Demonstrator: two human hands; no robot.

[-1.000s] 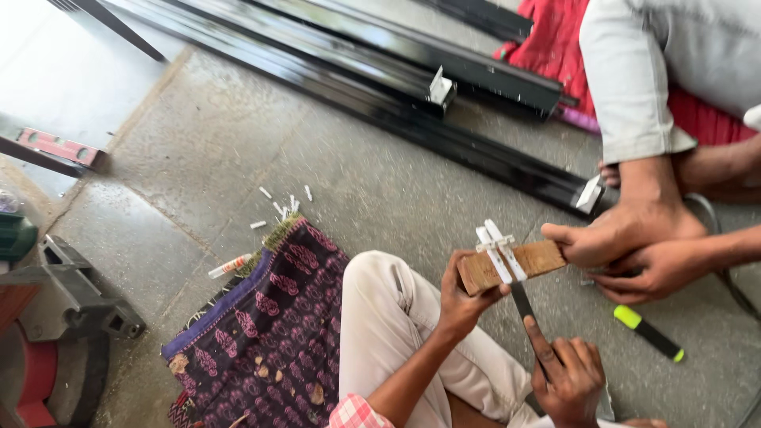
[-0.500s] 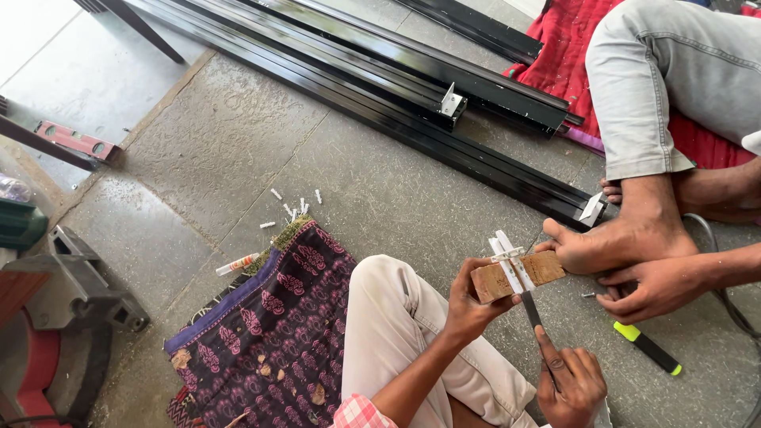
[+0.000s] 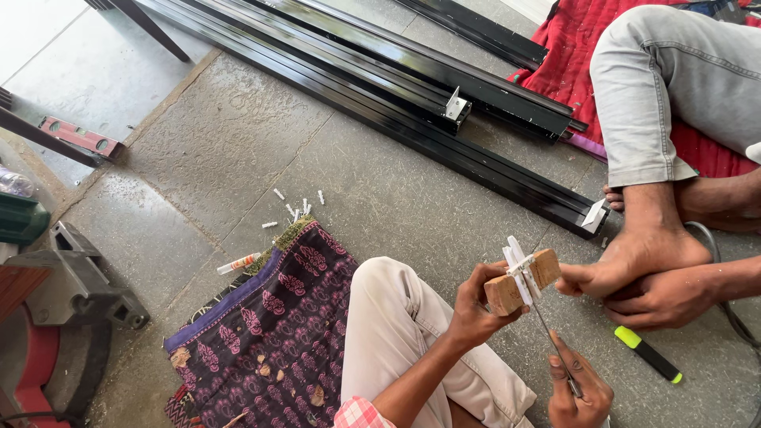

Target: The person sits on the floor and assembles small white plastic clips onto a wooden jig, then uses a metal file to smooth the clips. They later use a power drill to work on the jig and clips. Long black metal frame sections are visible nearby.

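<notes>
From the head view I see my left hand wrapped tight around a small wooden block. White plastic strips sit across the top of the block. My right hand is just below the block, with its fingers closed around a thin metal tool. The tip of the tool points up and reaches the block's underside.

Another person's hand touches the right end of the block. That person's second hand rests just beside it, lower down. Their foot and grey trouser leg are above and to the right of the block.

Compared with a moment ago, the block sits in about the same place between the hands, and the tool is still pressed up to it. The view has only slid a bit, so I judge the work on the block is going on steadily, not finished.

A yellow and black marker lies on the floor to the right of the block. Long black metal rails lie well above it. A purple patterned cloth lies to the left, with small white bits near its top edge.
</notes>
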